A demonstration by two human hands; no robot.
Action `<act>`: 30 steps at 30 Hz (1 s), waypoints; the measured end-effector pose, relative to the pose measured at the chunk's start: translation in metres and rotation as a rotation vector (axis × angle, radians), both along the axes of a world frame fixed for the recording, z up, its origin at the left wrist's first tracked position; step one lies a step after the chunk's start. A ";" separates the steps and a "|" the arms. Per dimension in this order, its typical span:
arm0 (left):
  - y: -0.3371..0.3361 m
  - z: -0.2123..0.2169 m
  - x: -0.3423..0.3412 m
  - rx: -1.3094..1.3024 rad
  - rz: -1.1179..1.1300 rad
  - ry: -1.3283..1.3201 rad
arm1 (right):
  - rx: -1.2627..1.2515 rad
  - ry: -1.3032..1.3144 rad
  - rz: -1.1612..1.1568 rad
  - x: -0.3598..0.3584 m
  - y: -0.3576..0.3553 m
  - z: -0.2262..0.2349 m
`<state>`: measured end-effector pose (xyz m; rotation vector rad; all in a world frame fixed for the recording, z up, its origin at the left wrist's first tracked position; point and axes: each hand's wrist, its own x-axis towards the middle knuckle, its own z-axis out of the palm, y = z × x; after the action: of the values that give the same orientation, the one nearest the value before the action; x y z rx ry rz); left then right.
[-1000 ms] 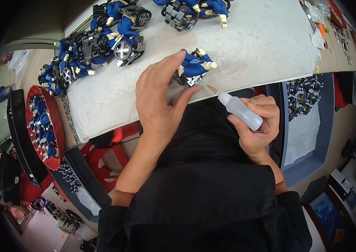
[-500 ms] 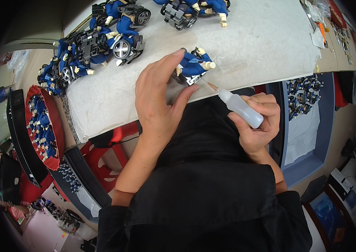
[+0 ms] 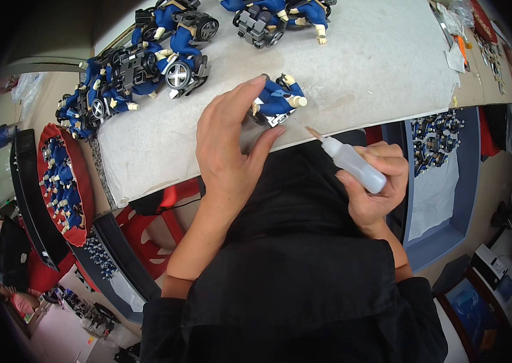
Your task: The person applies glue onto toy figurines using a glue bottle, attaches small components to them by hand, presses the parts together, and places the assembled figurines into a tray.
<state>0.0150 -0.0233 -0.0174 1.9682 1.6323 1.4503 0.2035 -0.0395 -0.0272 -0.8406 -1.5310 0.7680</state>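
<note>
My left hand (image 3: 224,144) curves round a small blue-clad figure (image 3: 280,101) seated in a dark wheelchair with a white part at its base. The figure is near the front edge of the table; thumb and fingers steady it from the left, and part of the chair is hidden behind them. My right hand (image 3: 384,175) is closed round a translucent white squeeze bottle (image 3: 357,166) with a thin needle tip on a tan nozzle. The bottle tilts toward the figure, its tip close to the white base. Whether the tip touches it, I cannot tell.
Figures in wheelchairs lie heaped at the table's (image 3: 377,66) far left and back. A red bag (image 3: 86,199) of blue figures stands at left. On the right, a blue-grey tray (image 3: 470,181) holds several more. A red chair (image 3: 153,239) sits under the table.
My right hand and the bottle have drawn back a little to the right and down, away from the figure. The figure and my left hand have hardly moved.
</note>
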 end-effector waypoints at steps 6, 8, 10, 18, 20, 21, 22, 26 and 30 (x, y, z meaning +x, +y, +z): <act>-0.001 0.017 -0.007 -0.109 -0.007 0.058 | -0.060 0.179 -0.253 0.034 0.030 0.016; -0.001 0.020 -0.011 -0.175 -0.020 0.127 | -0.073 0.159 -0.314 0.055 0.064 0.026; -0.001 0.018 -0.015 -0.186 -0.032 0.132 | -0.064 0.001 -0.352 0.075 0.102 0.027; 0.002 0.021 -0.025 -0.205 -0.099 0.117 | -0.123 -0.099 -0.323 0.102 0.165 0.012; 0.001 0.020 -0.029 -0.195 -0.092 0.097 | -0.086 -0.150 -0.335 0.093 0.150 0.017; 0.001 0.021 -0.031 -0.192 -0.099 0.086 | 0.051 -0.176 -0.484 0.090 0.140 0.023; 0.000 0.022 -0.031 -0.196 -0.098 0.082 | 0.192 -0.197 -0.627 0.082 0.135 0.033; 0.002 0.026 -0.030 -0.196 -0.129 0.086 | 0.406 -0.573 -0.037 -0.035 0.152 0.103; -0.002 0.022 -0.033 -0.216 -0.135 0.087 | 0.471 -0.967 0.096 -0.165 0.286 0.082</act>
<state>-0.0177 -0.0250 0.0041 1.9991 1.5807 1.1052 0.0389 0.2463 0.0543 -0.8114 -2.4857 -0.0111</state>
